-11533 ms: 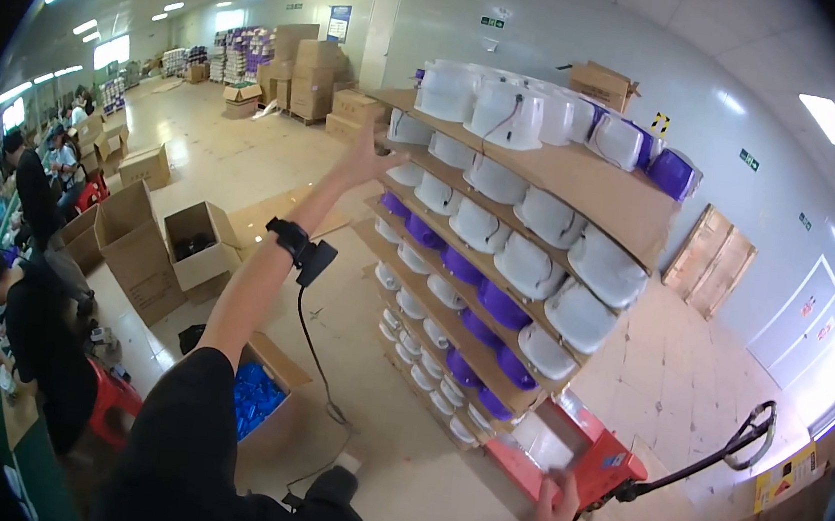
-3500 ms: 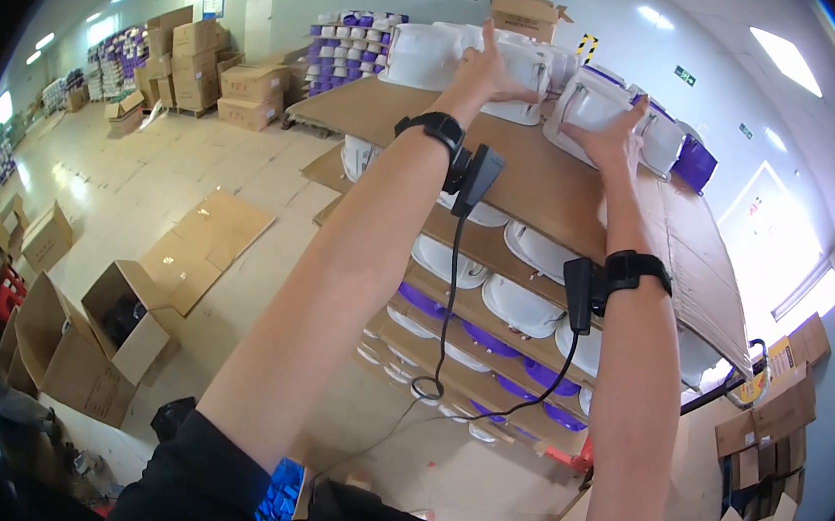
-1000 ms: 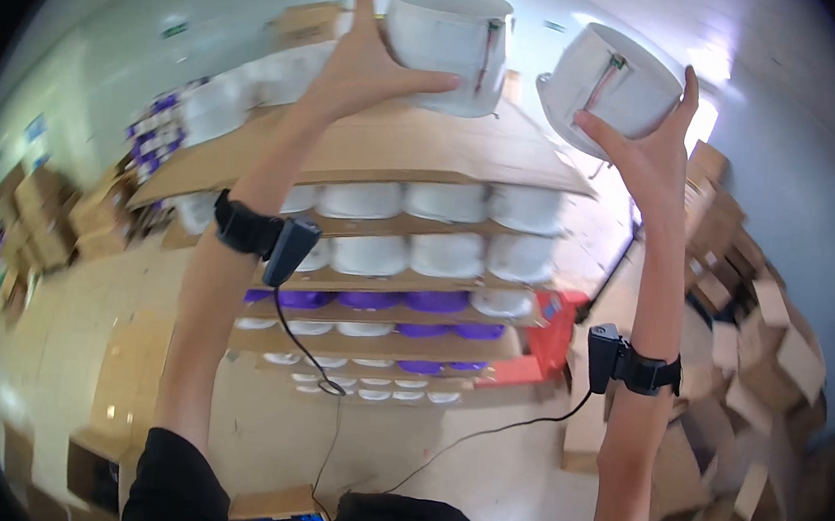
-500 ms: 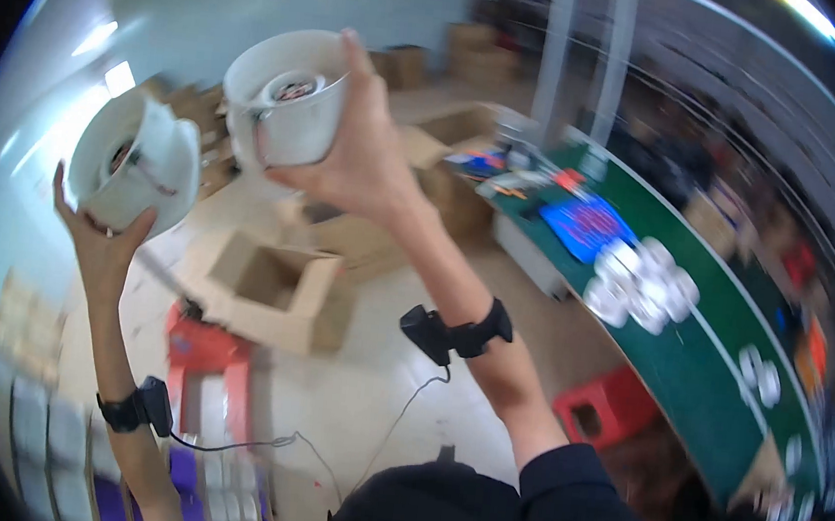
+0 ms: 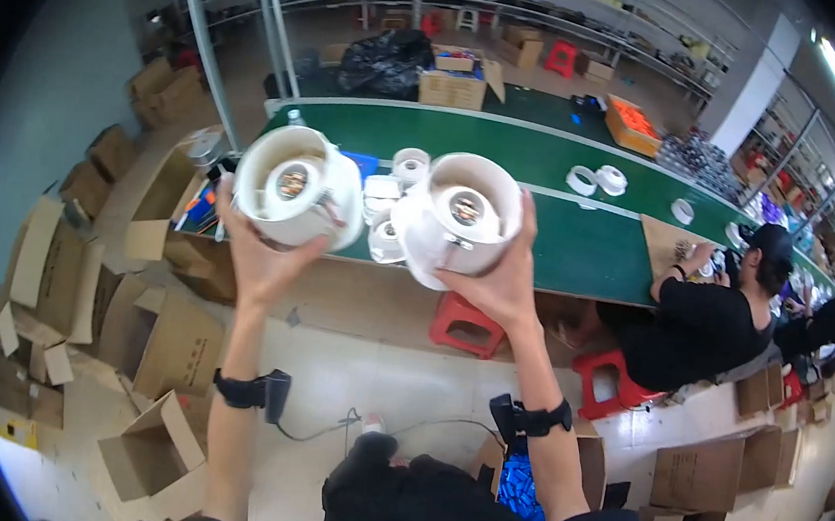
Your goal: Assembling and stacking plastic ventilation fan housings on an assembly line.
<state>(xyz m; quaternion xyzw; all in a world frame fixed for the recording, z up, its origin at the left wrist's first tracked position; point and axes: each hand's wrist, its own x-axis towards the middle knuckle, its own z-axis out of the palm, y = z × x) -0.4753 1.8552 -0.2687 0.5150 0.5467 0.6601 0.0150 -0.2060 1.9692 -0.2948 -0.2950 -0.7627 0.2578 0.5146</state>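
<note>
My left hand [image 5: 271, 272] is wrapped round a white round plastic housing [image 5: 328, 197], whose inner cup shows coppery metal parts. A matching white housing [image 5: 459, 249] is in my right hand [image 5: 505, 289], thumb across its lower side and fingers along its right. Both are raised side by side in front of the green workbench, with their round openings facing me. Thin wires seem to show at the sides of the inner cups. Behind and between them, several smaller white round parts [image 5: 381, 190] sit on the bench, partly hidden by the housings.
The green workbench [image 5: 580, 246] runs across ahead. Red stools [image 5: 468, 326] stand at its near edge, and a co-worker in black [image 5: 713, 324] sits at the right. Open cardboard boxes [image 5: 158, 447] lie on the floor at left; a box of blue pieces [image 5: 521, 492] is near my right arm.
My view has swung to the right, from the wall and floor boxes to the workbench. Both hands still hold the white housings, now level with each other in the middle of the view.
</note>
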